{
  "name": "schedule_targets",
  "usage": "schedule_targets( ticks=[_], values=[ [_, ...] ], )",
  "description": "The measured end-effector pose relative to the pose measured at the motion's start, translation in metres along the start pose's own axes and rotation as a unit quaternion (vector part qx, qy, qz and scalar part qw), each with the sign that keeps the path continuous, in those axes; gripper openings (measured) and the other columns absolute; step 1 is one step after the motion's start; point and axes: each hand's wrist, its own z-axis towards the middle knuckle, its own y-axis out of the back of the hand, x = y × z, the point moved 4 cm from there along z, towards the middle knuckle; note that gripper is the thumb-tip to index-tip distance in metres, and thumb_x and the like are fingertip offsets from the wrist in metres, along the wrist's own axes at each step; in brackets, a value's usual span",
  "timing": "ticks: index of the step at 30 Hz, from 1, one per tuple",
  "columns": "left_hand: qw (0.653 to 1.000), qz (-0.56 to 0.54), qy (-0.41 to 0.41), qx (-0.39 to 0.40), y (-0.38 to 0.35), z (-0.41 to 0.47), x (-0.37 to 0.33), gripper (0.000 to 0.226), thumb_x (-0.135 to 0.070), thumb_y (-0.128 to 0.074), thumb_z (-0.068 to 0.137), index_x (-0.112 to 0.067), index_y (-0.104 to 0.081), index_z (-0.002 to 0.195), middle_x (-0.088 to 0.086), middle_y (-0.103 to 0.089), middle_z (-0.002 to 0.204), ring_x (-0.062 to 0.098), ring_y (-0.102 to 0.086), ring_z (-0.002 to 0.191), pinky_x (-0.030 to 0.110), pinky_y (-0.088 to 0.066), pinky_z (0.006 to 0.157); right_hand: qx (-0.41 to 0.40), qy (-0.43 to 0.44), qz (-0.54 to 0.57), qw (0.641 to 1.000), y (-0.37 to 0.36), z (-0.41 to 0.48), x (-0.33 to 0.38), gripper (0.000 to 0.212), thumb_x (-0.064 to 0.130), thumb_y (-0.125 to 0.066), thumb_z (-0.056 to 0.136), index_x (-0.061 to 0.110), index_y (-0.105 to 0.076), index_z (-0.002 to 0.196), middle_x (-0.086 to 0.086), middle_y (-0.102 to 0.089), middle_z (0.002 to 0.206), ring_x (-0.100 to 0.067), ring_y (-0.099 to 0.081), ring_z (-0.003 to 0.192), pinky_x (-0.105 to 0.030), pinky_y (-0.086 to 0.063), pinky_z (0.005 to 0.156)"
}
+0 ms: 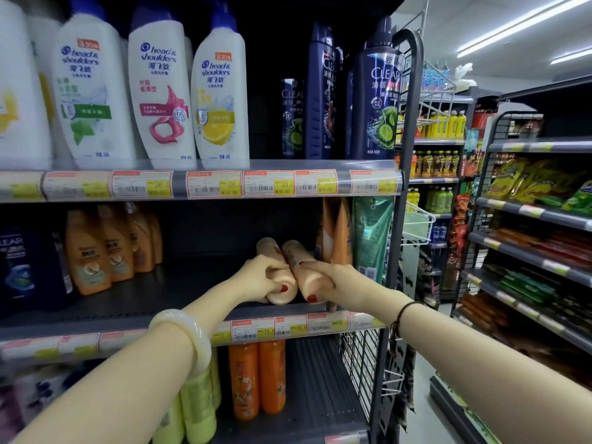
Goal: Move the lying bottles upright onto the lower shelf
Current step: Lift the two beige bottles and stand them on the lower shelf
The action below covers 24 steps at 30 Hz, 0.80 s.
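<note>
Head view: left hand [261, 278] wraps the base of one lying bottle [272, 267], right hand [333, 283] grips its neighbour [302, 272]; both lie side by side on the middle shelf [128, 302], bases toward the edge, so a pull slides them out. Below the hands, the lower shelf [317, 389] has bare room right of upright orange bottles [258, 379]. Left of the hands stand tan bottles [96, 251]; pouches [336, 232] hang just right.

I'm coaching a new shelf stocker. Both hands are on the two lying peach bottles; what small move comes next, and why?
Probably lift both clear of the ledge. The left hand grips the left lying peach plastic bottle, the right hand grips the right lying peach plastic bottle, and both still rest flat on the grey middle shelf, side by side.
</note>
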Motion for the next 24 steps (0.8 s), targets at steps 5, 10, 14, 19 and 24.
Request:
schedule_targets(
  ticks=[5, 10, 14, 19, 24],
  values=[
    [1.0, -0.012, -0.007, -0.011, 0.004, -0.003, 0.001, 0.05, -0.005, -0.067, 0.082, -0.013, -0.056, 0.13, 0.01, -0.058, 0.13, 0.023, -0.056, 0.113, 0.032, -0.054, 0.083, -0.04, 0.015, 0.019, 0.999, -0.002, 0.001, 0.003, 0.056, 0.006, -0.055, 0.084, 0.029, -0.046, 0.134, -0.006, -0.061, 0.105, -0.013, -0.057, 0.065, -0.027, -0.054, 0.067],
    [0.998, -0.065, 0.009, 0.012, 0.02, -0.006, -0.008, 0.047, 0.0, -0.063, 0.083, -0.012, -0.057, 0.128, 0.009, -0.06, 0.126, 0.025, -0.058, 0.114, 0.044, -0.056, 0.086, -0.066, 0.01, 0.044, 0.997, 0.002, 0.003, 0.005, 0.052, 0.004, -0.053, 0.086, 0.026, -0.049, 0.133, -0.011, -0.065, 0.111, -0.007, -0.058, 0.057, -0.023, -0.054, 0.062],
    [0.994, -0.107, 0.01, 0.018, 0.031, -0.013, -0.021, 0.045, -0.002, -0.062, 0.085, -0.012, -0.057, 0.129, 0.009, -0.061, 0.125, 0.021, -0.061, 0.108, 0.035, -0.061, 0.073, -0.085, 0.009, 0.083, 0.993, 0.015, 0.004, 0.009, 0.045, 0.007, -0.059, 0.085, 0.024, -0.053, 0.126, -0.008, -0.067, 0.105, -0.015, -0.06, 0.048, -0.019, -0.054, 0.05],
    [0.995, -0.093, 0.0, 0.029, 0.025, -0.031, -0.025, 0.045, -0.002, -0.062, 0.085, -0.012, -0.057, 0.129, 0.008, -0.061, 0.125, 0.024, -0.061, 0.111, 0.042, -0.06, 0.079, -0.084, 0.01, 0.043, 0.995, 0.014, -0.012, 0.011, 0.05, 0.003, -0.056, 0.083, 0.028, -0.054, 0.126, -0.004, -0.067, 0.107, 0.007, -0.056, 0.05, -0.006, -0.047, 0.053],
    [0.997, -0.072, -0.019, 0.022, 0.018, -0.048, -0.025, 0.046, -0.003, -0.064, 0.084, -0.014, -0.058, 0.128, 0.009, -0.062, 0.123, 0.024, -0.06, 0.111, 0.041, -0.061, 0.075, -0.07, 0.014, 0.057, 0.996, 0.006, -0.034, 0.017, 0.054, 0.0, -0.05, 0.082, 0.03, -0.053, 0.127, -0.007, -0.064, 0.114, -0.026, -0.068, 0.064, -0.035, -0.059, 0.059]
  ],
)
